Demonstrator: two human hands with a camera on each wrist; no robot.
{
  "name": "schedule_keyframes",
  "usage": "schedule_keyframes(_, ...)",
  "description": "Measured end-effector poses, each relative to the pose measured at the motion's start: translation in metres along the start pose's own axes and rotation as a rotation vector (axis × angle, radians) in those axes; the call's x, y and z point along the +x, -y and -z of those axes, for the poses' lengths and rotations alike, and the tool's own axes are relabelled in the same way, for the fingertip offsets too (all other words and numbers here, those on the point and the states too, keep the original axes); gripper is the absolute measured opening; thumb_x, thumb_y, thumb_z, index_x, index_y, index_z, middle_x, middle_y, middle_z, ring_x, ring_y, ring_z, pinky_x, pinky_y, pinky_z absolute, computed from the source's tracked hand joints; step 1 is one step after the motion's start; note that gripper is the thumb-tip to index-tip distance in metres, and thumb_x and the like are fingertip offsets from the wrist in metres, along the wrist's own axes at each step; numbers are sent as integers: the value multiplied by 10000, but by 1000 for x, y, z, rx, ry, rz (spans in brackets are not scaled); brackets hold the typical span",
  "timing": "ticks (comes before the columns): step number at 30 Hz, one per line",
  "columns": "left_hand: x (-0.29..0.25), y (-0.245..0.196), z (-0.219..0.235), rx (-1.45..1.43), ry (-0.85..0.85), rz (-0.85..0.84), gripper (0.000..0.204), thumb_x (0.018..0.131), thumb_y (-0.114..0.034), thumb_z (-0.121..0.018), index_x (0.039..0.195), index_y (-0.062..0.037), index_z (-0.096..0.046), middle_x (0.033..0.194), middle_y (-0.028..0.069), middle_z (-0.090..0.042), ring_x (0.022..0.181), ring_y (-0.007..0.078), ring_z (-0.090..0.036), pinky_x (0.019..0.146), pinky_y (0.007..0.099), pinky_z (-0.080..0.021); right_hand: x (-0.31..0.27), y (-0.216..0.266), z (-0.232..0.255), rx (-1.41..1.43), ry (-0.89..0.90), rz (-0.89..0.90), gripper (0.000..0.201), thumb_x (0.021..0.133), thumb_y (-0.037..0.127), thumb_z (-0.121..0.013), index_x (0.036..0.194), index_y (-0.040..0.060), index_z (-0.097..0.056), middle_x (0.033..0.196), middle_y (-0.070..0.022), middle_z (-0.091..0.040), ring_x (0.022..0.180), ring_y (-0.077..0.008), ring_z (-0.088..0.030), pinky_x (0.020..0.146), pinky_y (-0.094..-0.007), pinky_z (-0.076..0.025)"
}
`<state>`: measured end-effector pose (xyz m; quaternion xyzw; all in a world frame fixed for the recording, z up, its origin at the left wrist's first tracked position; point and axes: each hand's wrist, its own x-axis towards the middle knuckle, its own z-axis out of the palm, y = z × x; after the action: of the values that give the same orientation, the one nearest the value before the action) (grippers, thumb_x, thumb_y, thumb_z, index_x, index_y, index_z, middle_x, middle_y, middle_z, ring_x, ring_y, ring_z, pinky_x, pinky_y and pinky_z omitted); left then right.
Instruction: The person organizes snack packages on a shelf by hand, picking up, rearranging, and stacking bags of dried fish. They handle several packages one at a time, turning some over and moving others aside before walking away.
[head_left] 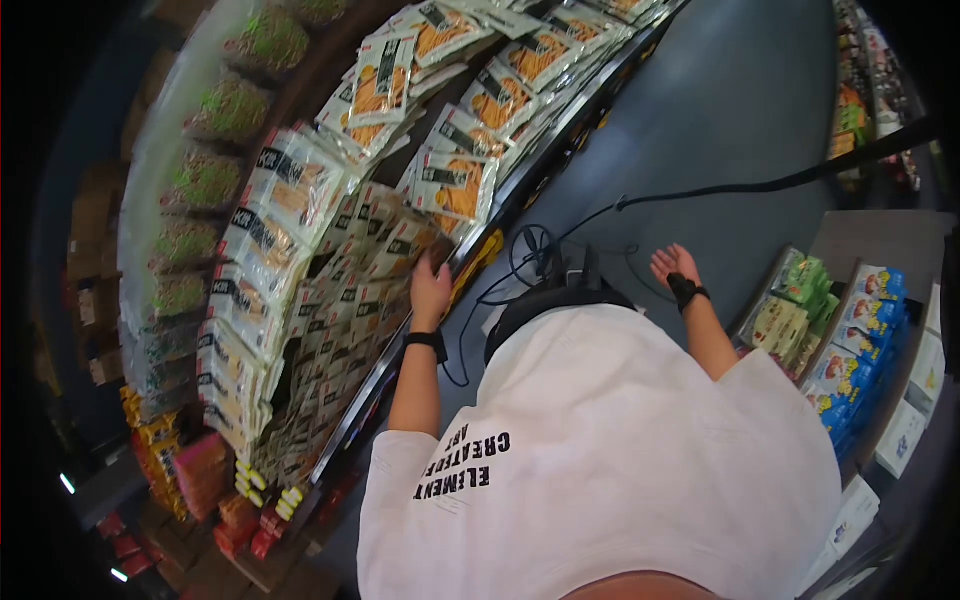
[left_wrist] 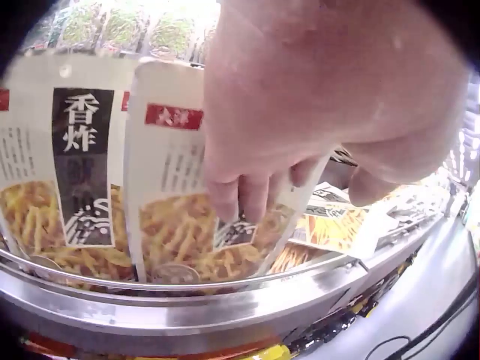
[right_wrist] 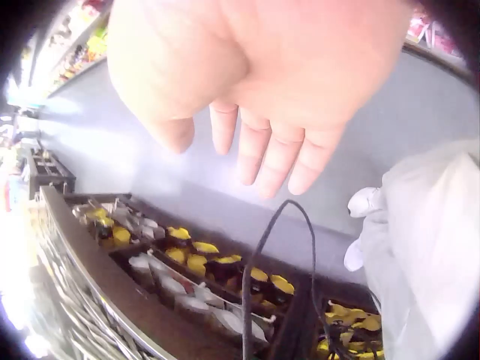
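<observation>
In the left wrist view, my left hand (left_wrist: pixel 322 90) reaches down over the front of a standing white snack packet (left_wrist: pixel 169 157); its fingertips lie against the printed front, and the thumb hangs apart beyond the packet's right edge. The head view has this same hand (head_left: pixel 430 292) at the front edge of the packet rows (head_left: pixel 350 290). My right hand (head_left: pixel 677 264) is held out low over the floor, touching nothing. With the palm showing and fingers loosely extended, the right hand (right_wrist: pixel 255 90) is empty in the right wrist view.
A metal rail (left_wrist: pixel 225 304) runs along the shelf front. More packets (head_left: pixel 455 185) lie farther along the shelf. A black cable (head_left: pixel 700 197) crosses above the grey floor (head_left: pixel 700 120). Blue packets (head_left: pixel 860 330) and green packets (head_left: pixel 800 285) stand on the right.
</observation>
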<state>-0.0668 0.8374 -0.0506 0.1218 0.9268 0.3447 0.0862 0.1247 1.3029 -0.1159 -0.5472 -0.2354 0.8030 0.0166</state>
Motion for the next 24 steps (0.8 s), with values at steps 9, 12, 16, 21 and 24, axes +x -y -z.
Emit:
schedule_keyframes(9, 24, 16, -34, -45, -89, 127, 560, 805, -207, -554, 1275, 27, -357, 1203, 295, -438, 1089, 435, -445, 925, 444, -375, -4, 26, 130, -53, -501, 92, 600, 876, 403, -441, 1362, 111, -245, 1250, -141, -456, 945, -280, -545, 813, -479, -426)
schedule_keyframes(12, 26, 23, -48, -51, -104, 121, 557, 800, -215, -561, 1269, 18, -373, 1186, 291, -457, 1077, 436, -455, 919, 440, -385, -12, 34, 137, -158, -541, 20, 593, 872, 406, -444, 1357, 117, -262, 1246, -127, -467, 976, -282, -540, 802, -466, -433)
schedule_keyframes(16, 27, 18, -64, 139, 81, 264, 518, 791, -268, -557, 1223, -9, -433, 1207, 240, -466, 1089, 406, -460, 903, 473, -380, 16, 70, 106, -217, -510, 12, 573, 888, 385, -409, 1369, 113, -257, 1272, -100, -465, 1051, -266, -524, 840, -443, -419)
schedule_keyframes(21, 41, -23, -88, 229, -87, 351, 528, 772, -278, -579, 1218, -29, -442, 1201, 207, -482, 1113, 378, -451, 931, 480, -338, 70, 145, 33, -319, -315, 20, 589, 897, 356, -409, 1397, 126, -199, 1340, -119, -396, 1185, -268, -436, 934, -420, -381)
schedule_keyframes(24, 79, -72, -95, 85, -163, 459, 597, 742, -270, -621, 1248, -36, -405, 1220, 200, -463, 1139, 371, -430, 936, 482, -329, 107, 196, 1, -337, -198, 37, 593, 904, 316, -413, 1399, 83, -184, 1336, -153, -392, 1176, -285, -445, 963, -427, -360)
